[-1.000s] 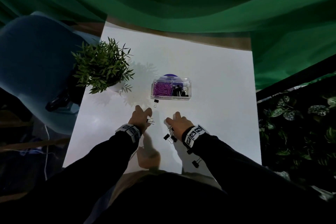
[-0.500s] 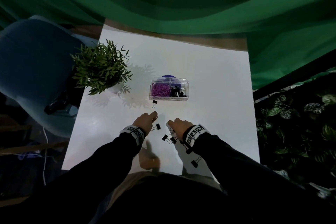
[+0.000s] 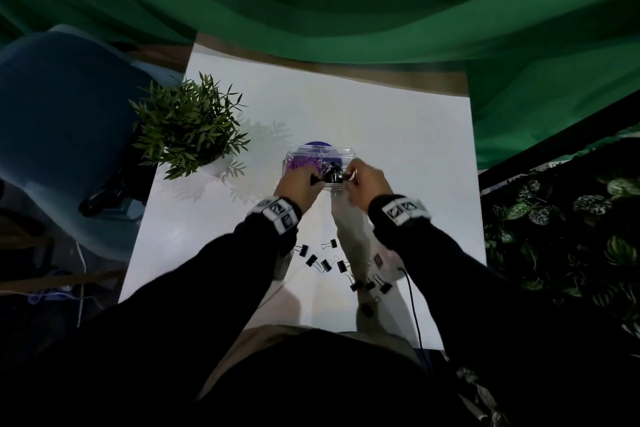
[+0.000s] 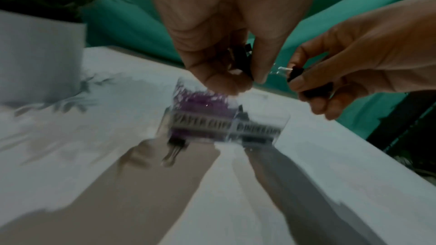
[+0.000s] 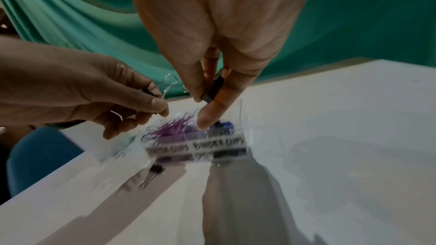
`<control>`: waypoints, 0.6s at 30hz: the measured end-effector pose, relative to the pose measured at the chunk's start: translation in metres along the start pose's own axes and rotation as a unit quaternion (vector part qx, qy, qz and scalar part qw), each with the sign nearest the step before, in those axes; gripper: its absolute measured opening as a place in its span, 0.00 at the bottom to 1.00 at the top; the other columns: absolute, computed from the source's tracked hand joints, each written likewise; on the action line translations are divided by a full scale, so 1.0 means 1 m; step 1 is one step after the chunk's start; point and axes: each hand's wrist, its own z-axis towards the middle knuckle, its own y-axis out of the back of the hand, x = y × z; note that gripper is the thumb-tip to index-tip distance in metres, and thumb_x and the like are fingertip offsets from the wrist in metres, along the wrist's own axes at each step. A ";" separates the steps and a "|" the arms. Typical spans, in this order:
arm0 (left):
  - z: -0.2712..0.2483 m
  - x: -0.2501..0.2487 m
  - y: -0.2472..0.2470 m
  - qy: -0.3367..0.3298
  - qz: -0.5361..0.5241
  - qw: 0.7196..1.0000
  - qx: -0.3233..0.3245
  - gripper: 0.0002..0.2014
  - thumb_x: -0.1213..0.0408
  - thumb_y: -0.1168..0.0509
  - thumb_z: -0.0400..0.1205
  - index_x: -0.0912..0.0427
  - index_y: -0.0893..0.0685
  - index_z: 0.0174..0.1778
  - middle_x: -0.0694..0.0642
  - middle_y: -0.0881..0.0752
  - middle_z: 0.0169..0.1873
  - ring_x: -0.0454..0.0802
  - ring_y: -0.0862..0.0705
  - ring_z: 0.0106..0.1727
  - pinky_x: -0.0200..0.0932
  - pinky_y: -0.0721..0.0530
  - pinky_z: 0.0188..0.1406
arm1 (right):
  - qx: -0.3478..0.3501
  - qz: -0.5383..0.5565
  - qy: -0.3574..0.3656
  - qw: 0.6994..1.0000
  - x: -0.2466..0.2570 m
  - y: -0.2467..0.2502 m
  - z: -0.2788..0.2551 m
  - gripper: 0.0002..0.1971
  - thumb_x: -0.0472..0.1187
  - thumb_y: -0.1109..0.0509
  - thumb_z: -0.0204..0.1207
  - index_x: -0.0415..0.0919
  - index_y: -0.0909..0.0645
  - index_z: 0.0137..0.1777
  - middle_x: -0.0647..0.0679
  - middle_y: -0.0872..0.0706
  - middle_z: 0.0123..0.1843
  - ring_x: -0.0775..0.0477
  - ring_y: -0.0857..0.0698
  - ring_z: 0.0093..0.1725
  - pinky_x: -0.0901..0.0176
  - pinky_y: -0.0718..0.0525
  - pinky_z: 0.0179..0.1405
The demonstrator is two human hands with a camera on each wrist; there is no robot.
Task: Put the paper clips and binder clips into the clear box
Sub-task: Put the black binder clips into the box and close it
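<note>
A clear two-part box (image 3: 320, 153) stands mid-table, with purple paper clips (image 3: 300, 163) on its left side and black binder clips (image 3: 333, 174) on its right. My left hand (image 3: 313, 180) hovers over the box's near edge and pinches a black binder clip (image 4: 240, 59). Beside it, my right hand (image 3: 348, 178) pinches another binder clip (image 5: 213, 88) above the right compartment. One clip (image 5: 153, 172) lies on the table just in front of the box. Several loose binder clips (image 3: 325, 265) lie scattered near the table's front edge, between my forearms.
A potted plant (image 3: 188, 128) stands at the table's left edge, left of the box. A blue chair (image 3: 62, 135) is beyond that edge. A purple round object (image 3: 317, 144) sits behind the box. A black cable (image 3: 412, 305) runs along the front right. Green cloth hangs behind.
Both hands have left the loose pile near the front edge and moved forward to above the box, each carrying a binder clip.
</note>
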 end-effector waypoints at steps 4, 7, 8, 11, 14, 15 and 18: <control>0.024 -0.031 0.014 0.017 0.040 0.999 0.017 0.12 0.62 0.34 0.79 0.60 0.21 0.57 0.63 0.13 0.54 0.61 0.16 0.57 0.48 0.21 0.53 | 0.021 -0.065 -0.036 0.997 0.010 0.019 0.027 0.12 0.40 0.30 0.78 0.41 0.24 0.60 0.34 0.11 0.51 0.36 0.12 0.50 0.48 0.14 0.53; 0.013 -0.020 0.011 0.025 0.063 0.998 -0.013 0.08 0.64 0.42 0.81 0.62 0.22 0.53 0.66 0.14 0.50 0.65 0.16 0.52 0.50 0.22 0.46 | 0.020 -0.115 -0.006 0.993 -0.001 0.027 0.015 0.18 0.39 0.32 0.79 0.40 0.28 0.68 0.35 0.18 0.61 0.35 0.17 0.58 0.50 0.20 0.55; 0.005 -0.009 0.005 0.029 0.076 0.997 -0.008 0.08 0.64 0.42 0.81 0.62 0.22 0.52 0.66 0.14 0.49 0.65 0.16 0.51 0.50 0.21 0.45 | 0.010 -0.126 0.010 0.992 -0.009 0.028 0.004 0.17 0.40 0.33 0.80 0.40 0.28 0.67 0.36 0.19 0.61 0.35 0.17 0.56 0.50 0.21 0.54; -0.019 0.034 -0.023 0.039 0.143 0.986 0.070 0.18 0.54 0.37 0.80 0.60 0.24 0.63 0.65 0.23 0.66 0.64 0.22 0.64 0.54 0.20 0.57 | 0.069 -0.179 0.024 0.981 -0.046 0.016 -0.036 0.16 0.45 0.33 0.79 0.43 0.27 0.64 0.40 0.22 0.62 0.38 0.16 0.53 0.50 0.17 0.54; -0.025 0.066 -0.046 0.016 0.225 0.964 0.141 0.42 0.42 0.35 0.77 0.57 0.45 0.82 0.60 0.50 0.84 0.64 0.43 0.81 0.61 0.29 0.72 | 0.206 -0.237 -0.005 0.949 -0.087 -0.003 -0.075 0.35 0.56 0.23 0.68 0.53 0.35 0.72 0.43 0.31 0.71 0.40 0.22 0.64 0.42 0.17 0.61; -0.025 0.069 -0.051 0.001 0.242 0.959 0.148 0.45 0.41 0.35 0.77 0.56 0.50 0.83 0.58 0.55 0.85 0.64 0.48 0.84 0.62 0.31 0.74 | 0.235 -0.262 0.002 0.936 -0.098 -0.009 -0.085 0.40 0.57 0.20 0.64 0.55 0.37 0.73 0.43 0.35 0.72 0.39 0.26 0.67 0.40 0.17 0.61; -0.037 0.064 -0.062 -0.056 0.258 0.951 0.163 0.48 0.42 0.32 0.76 0.57 0.52 0.84 0.56 0.52 0.85 0.61 0.49 0.84 0.62 0.30 0.75 | 0.273 -0.307 0.049 0.910 -0.116 -0.023 -0.102 0.46 0.49 0.16 0.58 0.55 0.39 0.74 0.44 0.39 0.73 0.38 0.32 0.68 0.42 0.15 0.55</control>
